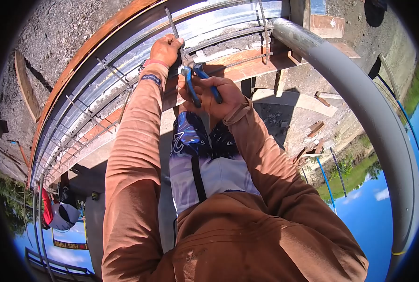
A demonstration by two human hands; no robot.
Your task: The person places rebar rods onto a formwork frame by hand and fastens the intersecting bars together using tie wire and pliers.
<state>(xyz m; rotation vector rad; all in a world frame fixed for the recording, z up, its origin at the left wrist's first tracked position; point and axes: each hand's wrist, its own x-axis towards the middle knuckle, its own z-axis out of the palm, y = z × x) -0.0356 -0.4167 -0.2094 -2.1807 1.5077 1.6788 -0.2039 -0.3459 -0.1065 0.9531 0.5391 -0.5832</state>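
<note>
My right hand (pixel 223 96) is wrapped around the blue-handled pliers (pixel 190 84), whose handles stand apart. The metal jaws point up toward the curved formwork, right beside my left hand. My left hand (pixel 165 50) is closed, its thumb and fingers against the lower end of a short ribbed steel bar (pixel 172 23). That bar lies across the longer rebar (pixel 143 35) running along the form. Whatever fine material lies between the jaws is too small to make out.
Curved formwork with a wooden edge (pixel 73 70) and metal sheet lining arcs from top to left, with a rebar grid (pixel 85 113) inside. A thick grey pipe (pixel 359 89) bends down the right. Wood scraps (pixel 316 128) lie on the ground. Another person's helmet (pixel 65 216) shows lower left.
</note>
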